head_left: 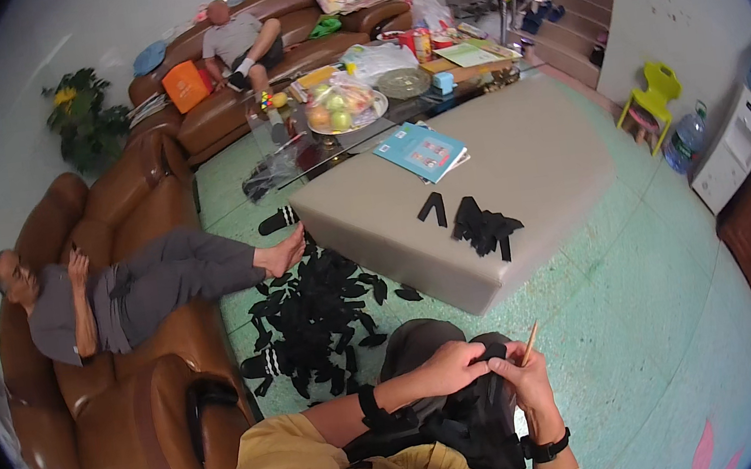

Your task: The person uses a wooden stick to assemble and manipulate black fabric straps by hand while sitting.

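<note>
Over my lap, my left hand [455,365] pinches a small black fabric piece [494,351]. My right hand [527,380] meets it there, its thumb against the same piece, and a thin wooden stick [531,343] juts up from between its fingers. The tip of the fabric between the hands is partly covered by fingers. On the near corner of the beige padded ottoman [374,225] lies a heap of black fabric strips [485,226], with a folded strip [432,211] beside it. A larger spread of black fabric pieces [310,313] covers the floor ahead of me to the left.
One person [112,300] reclines on the brown sofa [119,435] at left, bare feet over the floor pile. Another person [235,41] sits at the back. Booklets [422,151] lie on the ottoman; a glass table [337,150] holds bagged fruit. A green chair [649,98] stands right.
</note>
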Demonstrator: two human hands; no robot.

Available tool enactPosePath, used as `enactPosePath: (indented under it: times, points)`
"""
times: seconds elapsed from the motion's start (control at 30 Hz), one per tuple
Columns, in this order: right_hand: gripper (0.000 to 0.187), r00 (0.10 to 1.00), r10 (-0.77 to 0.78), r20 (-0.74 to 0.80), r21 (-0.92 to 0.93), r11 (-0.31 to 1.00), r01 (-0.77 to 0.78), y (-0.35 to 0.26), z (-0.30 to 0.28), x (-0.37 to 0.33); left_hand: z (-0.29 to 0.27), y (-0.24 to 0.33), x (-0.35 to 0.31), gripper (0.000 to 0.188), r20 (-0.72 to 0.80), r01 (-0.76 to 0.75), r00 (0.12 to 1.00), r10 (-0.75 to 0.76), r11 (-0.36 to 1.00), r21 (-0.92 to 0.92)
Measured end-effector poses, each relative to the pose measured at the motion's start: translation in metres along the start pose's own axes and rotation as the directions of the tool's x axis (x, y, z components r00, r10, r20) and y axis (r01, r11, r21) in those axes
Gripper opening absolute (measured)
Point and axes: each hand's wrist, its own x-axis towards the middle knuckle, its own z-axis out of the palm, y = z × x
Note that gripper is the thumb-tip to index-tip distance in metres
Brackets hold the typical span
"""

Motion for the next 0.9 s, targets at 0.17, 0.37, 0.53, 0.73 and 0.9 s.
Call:
enactPosePath:
  times: [0.17,0.37,0.53,0.73,0.9]
  points:
    - [0.010,0.999,0.008,0.046,0.033,0.999,-0.009,-0.010,0.005,0.005,-0.017,-0.002,0.004,0.017,0.261,0.154,0.964,-0.058,0.919,-0.364]
    - [0.009,0.997,-0.057,0.060,-0.060,0.996,0.061,-0.011,0.008,0.005,-0.017,-0.009,-0.002,0.017,0.571,0.608,0.793,-0.210,0.244,-0.755]
    - [0.011,0.991,-0.113,0.065,-0.164,0.979,0.123,-0.003,0.008,-0.009,-0.008,-0.005,-0.015,0.016,0.598,0.632,0.775,-0.206,0.206,-0.747]
    - [0.014,0.976,-0.214,0.048,-0.344,0.913,0.217,-0.002,0.010,-0.018,-0.007,0.000,-0.017,0.017,0.538,0.564,0.816,-0.211,0.492,-0.663]
    - [0.020,0.931,-0.355,0.080,-0.528,0.777,0.342,-0.015,0.027,-0.019,-0.028,0.012,-0.013,0.007,0.360,0.440,0.884,-0.298,0.790,-0.426]
